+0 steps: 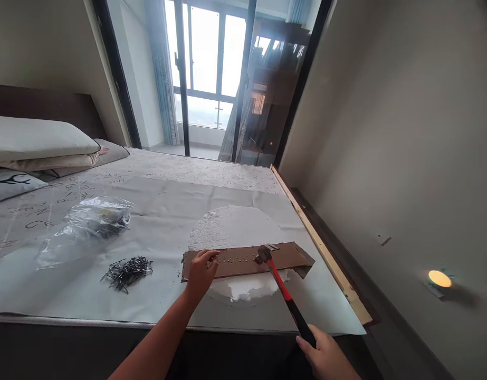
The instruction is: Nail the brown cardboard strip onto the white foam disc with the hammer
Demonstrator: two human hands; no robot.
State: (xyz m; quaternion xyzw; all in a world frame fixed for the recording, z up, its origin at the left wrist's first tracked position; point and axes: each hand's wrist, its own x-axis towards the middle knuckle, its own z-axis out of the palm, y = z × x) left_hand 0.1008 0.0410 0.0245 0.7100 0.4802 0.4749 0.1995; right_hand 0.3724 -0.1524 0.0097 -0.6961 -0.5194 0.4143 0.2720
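Note:
My right hand (pixel 324 351) is wrapped round the black lower handle of a hammer (pixel 282 285) with a red upper shaft. The hammer's head lies over a brown board (pixel 285 257), near a row of small light nail heads or marks along its middle. My left hand (pixel 202 268) rests on the board's left end, its fingers curled together; what they hold, if anything, is too small to make out. Under the board sits a round white slab (pixel 239 227) with a rough surface. Left of my left hand lies a pile of dark nails (pixel 129 273).
A clear plastic bag (pixel 96 219) with dark contents lies beyond the nails. A pale sheet (pixel 164 206) covers part of the mattress, with pillows (pixel 41 138) at the far left. A long wooden strip (pixel 322 245) runs along the right edge, close to the wall (pixel 405 158).

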